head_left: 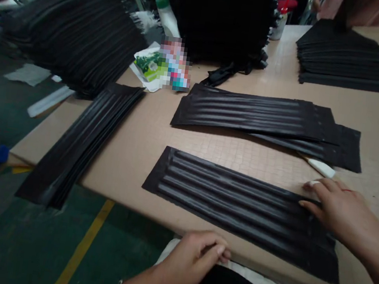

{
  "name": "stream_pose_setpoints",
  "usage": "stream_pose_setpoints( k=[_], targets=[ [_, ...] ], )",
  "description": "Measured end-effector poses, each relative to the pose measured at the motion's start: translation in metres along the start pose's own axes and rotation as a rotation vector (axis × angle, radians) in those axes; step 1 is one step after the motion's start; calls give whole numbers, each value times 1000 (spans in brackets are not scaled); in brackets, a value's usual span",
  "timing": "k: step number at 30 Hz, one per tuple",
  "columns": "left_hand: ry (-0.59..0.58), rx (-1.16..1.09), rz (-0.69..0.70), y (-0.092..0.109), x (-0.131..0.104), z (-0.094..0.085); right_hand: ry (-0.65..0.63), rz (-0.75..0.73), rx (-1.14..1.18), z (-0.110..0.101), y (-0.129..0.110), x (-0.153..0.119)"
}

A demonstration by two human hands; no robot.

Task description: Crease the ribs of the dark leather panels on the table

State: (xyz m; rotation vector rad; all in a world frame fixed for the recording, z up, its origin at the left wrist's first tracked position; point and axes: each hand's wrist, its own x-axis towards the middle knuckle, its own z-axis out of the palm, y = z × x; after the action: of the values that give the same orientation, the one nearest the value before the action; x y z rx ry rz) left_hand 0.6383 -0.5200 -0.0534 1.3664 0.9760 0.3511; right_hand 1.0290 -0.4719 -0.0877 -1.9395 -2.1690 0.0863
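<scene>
A black ribbed panel (pixel 236 209) lies flat and slightly slanted near the table's front edge. Over its right end is my right hand (pixel 344 213), thumb at the panel's far edge and index finger apart from it; something white is wrapped on one finger. My left hand (pixel 195 259) rests in a loose fist by the front edge, thumb against the curled fingers, with nothing visible in it. Behind the panel, several similar panels (pixel 249 112) lie overlapped. A white-handled tool (pixel 321 167) sticks out from under them, close to my right hand.
More panels (pixel 80 146) overhang the table's left front edge. Tall black stacks stand at the back left (pixel 75 29) and back centre (pixel 226 21). A lower stack (pixel 350 58) sits back right, near another person. A green-capped bottle (pixel 166 11) and a green-white packet (pixel 150 67) are between.
</scene>
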Motion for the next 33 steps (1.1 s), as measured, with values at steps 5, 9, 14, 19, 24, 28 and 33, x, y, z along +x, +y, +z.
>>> stream_pose_setpoints(
  k=[5, 9, 14, 19, 24, 28, 33],
  targets=[
    [392, 783, 537, 10, 76, -66, 161, -67, 136, 22, -114, 11],
    [427, 1106, 490, 0, 108, -97, 211, -5, 130, 51, -178, 21],
    [429, 1159, 439, -10, 82, -83, 178, -68, 171, 56, -147, 4],
    [483, 1149, 392, -13, 65, -50, 159, -117, 219, 45, -131, -5],
    [495, 1098, 522, -11, 74, -38, 175, -100, 239, 51, -179, 6],
    [481, 1124, 515, -9, 82, -36, 152, -57, 213, 55, -197, 12],
    [478, 1162, 568, -10, 87, -39, 118, -48, 153, 51, -197, 17]
  ],
)
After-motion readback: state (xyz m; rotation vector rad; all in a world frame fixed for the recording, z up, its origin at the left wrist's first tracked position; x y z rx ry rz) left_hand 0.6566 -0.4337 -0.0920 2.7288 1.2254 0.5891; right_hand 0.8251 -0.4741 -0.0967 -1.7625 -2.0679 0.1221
